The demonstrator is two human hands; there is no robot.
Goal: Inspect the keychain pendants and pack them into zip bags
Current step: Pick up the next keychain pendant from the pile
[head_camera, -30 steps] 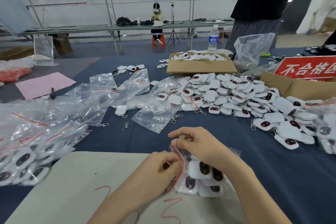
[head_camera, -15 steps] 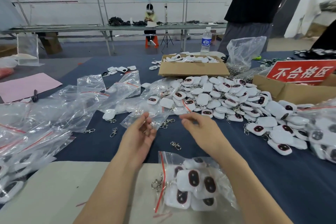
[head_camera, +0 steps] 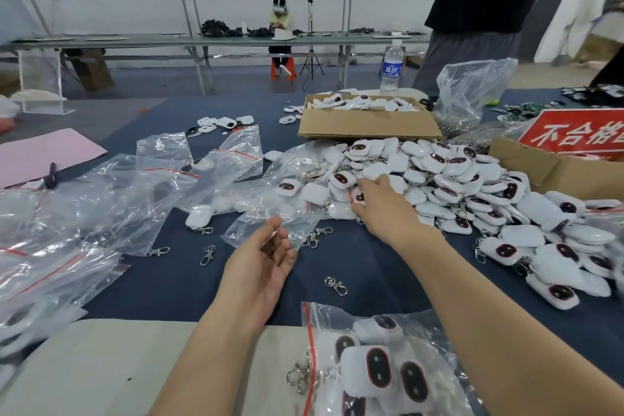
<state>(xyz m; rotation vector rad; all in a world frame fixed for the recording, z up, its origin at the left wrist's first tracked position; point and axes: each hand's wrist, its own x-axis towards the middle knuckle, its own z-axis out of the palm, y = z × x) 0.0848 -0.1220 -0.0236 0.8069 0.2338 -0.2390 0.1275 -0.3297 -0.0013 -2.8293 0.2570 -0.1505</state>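
Observation:
A big heap of white keychain pendants (head_camera: pixel 456 186) with dark oval faces covers the blue table's right half. My right hand (head_camera: pixel 380 209) reaches into the heap's near-left edge, and its thumb and fingers curl round one pendant (head_camera: pixel 358 196). Lower and to the left, my left hand (head_camera: pixel 266 260) hovers palm-up with relaxed fingers and holds nothing, just short of an empty zip bag (head_camera: pixel 270 226). A filled zip bag (head_camera: pixel 371 368) with a red seal lies on the beige board (head_camera: pixel 101 371) between my forearms, with a metal clasp poking out.
Several empty and filled zip bags (head_camera: pixel 101 213) spread over the left side. Loose metal clasps (head_camera: pixel 336 285) lie on the cloth. At the back stand a cardboard box (head_camera: pixel 368 127) of pendants, a water bottle (head_camera: pixel 391 67), a red sign (head_camera: pixel 574 133) and a standing person (head_camera: pixel 472 27).
Both hands let go of the filled bag, which now lies on the board. My right hand moved forward into the pendant heap; my left hand opened and drifted forward.

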